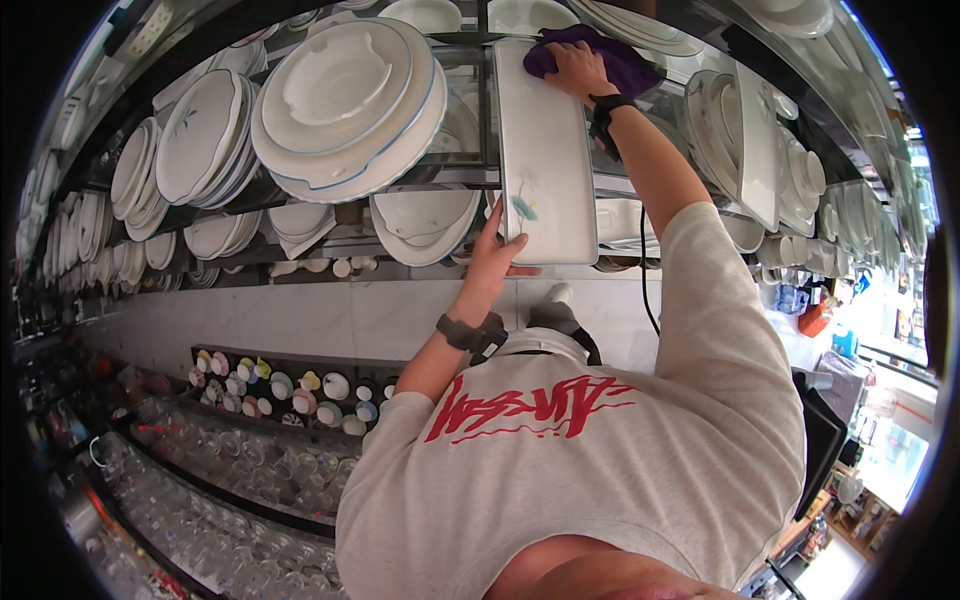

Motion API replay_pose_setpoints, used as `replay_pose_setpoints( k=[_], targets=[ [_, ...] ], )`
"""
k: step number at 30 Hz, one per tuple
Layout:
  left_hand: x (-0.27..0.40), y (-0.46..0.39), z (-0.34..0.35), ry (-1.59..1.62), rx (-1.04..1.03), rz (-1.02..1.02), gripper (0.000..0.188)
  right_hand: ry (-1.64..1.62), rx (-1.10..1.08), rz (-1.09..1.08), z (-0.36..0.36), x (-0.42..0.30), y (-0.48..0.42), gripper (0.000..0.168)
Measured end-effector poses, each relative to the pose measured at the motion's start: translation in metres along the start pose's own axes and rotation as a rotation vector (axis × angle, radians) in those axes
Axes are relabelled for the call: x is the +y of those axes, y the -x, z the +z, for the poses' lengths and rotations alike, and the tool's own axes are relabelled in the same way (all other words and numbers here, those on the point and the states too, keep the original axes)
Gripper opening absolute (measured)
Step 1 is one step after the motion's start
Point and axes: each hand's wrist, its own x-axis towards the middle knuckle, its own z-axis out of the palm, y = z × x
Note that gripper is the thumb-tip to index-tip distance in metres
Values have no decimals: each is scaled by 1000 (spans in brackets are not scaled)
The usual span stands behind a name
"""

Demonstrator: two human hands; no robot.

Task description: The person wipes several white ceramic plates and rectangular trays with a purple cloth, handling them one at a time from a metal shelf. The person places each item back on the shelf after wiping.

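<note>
A long rectangular white ceramic platter with a dark rim and a painted leaf motif juts out over the shelf edge. My left hand grips its near left corner, with the thumb on top and fingers underneath. At the far end, my right hand presses a bunched purple cloth at the platter's top right corner. The cloth spreads past the platter's edge to the right. Both wrists wear black bands.
Stacked white plates with blue rims stand left of the platter on the glass shelf. More plates lean at the right. Below are bowls and a tiled floor. Cups and glassware fill shelves behind me. A black cable hangs nearby.
</note>
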Motion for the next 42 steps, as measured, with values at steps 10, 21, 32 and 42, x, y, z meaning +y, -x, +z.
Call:
replay_pose_setpoints(
  k=[10, 21, 32, 42],
  targets=[
    [7, 1, 4, 7, 2, -14, 72, -128, -71, -24, -12, 11, -5, 53],
    [8, 1, 3, 6, -6, -17, 73, -266, -45, -156, -31, 9, 21, 61],
    [2, 1, 0, -8, -2, 14, 72, -6, -102, 28, -9, -10, -3, 65],
    [4, 1, 5, 31, 9, -2, 72, -203, 58, -182, -25, -45, 58, 54]
  ],
)
